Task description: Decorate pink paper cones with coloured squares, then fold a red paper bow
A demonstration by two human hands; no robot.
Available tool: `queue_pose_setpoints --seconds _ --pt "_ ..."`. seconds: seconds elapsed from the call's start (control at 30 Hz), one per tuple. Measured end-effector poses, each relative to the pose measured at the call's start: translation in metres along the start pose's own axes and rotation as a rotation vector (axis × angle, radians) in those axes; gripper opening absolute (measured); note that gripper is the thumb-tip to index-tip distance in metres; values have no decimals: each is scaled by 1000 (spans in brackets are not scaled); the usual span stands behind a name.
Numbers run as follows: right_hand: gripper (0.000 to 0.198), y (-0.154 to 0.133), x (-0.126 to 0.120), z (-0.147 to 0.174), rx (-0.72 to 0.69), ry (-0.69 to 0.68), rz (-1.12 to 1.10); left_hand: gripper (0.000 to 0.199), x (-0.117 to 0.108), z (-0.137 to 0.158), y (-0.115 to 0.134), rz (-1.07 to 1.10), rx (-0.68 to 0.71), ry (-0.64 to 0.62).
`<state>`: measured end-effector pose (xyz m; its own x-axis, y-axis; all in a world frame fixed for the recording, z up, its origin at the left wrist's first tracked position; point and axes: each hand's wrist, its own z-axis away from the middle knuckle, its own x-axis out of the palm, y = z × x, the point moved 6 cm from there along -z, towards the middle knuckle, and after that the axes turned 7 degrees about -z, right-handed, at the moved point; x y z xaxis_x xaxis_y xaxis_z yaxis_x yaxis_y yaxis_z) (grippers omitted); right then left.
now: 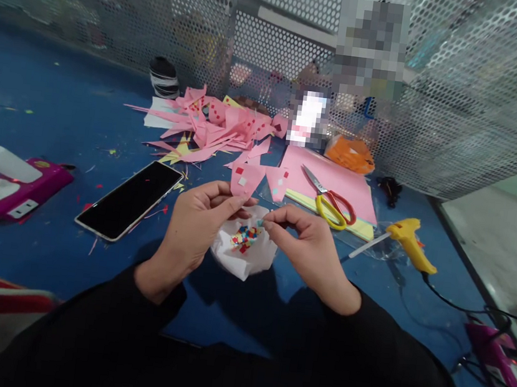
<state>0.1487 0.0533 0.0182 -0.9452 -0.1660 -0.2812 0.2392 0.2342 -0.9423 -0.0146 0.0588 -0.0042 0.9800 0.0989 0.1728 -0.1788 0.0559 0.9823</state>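
Observation:
My left hand [200,227] is closed, its thumb and fingers pinching the lower edge of a pink paper piece [251,183] dotted with small red and white squares. A second pink paper wing [277,183] with red, white and pale blue squares shows beside it; whether the two are joined I cannot tell. Below lies a white paper-lined dish [252,268], holding a heap of tiny coloured paper bits [246,237]. Over the dish's right rim, my right hand [306,246] pinches a tiny teal paper bit [260,223] between thumb and forefinger.
Pink paper scraps [219,126] pile up at the back. Scissors [328,202] rest on pink and yellow sheets [357,193], with a yellow glue gun [410,240] to their right. A dark-screened phone [130,196] and purple device [27,190] lie left. Perforated metal panels [277,39] bound the table.

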Motion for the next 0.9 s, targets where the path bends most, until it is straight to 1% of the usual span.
queue_pose_setpoints --seconds 0.07,0.13,0.27,0.33,0.37,0.4,0.47,0.57,0.63,0.7,0.77,0.9 --pt "9 -9 -1 2 -76 1 39 22 0 0 1 -12 -8 -2" --pt "10 -21 -5 4 -189 16 104 24 0 0 3 -34 3 -23" --pt "12 -48 -21 9 -428 127 281 22 7 0 7 -129 32 -139" --pt "12 -55 -33 8 -483 191 328 21 13 0 8 -180 18 -201" --pt "12 -56 -39 7 -485 203 328 20 15 1 9 -195 9 -227" --pt "12 -55 -44 4 -468 197 316 20 18 2 10 -207 5 -250" --pt "14 -48 -50 -2 -390 132 267 20 24 3 13 -226 18 -284" --pt "14 -34 -54 -10 -215 0 192 19 33 5 21 -262 68 -316" --pt "13 -26 -54 -12 -113 -45 173 18 39 5 24 -280 92 -332" --pt "15 -21 -54 -14 -53 -55 159 19 43 4 25 -294 99 -345" --pt "17 -20 -55 -15 -31 -40 137 22 44 2 24 -297 108 -330" --pt "16 -19 -60 -16 -20 21 140 28 36 -2 23 -243 233 -187"
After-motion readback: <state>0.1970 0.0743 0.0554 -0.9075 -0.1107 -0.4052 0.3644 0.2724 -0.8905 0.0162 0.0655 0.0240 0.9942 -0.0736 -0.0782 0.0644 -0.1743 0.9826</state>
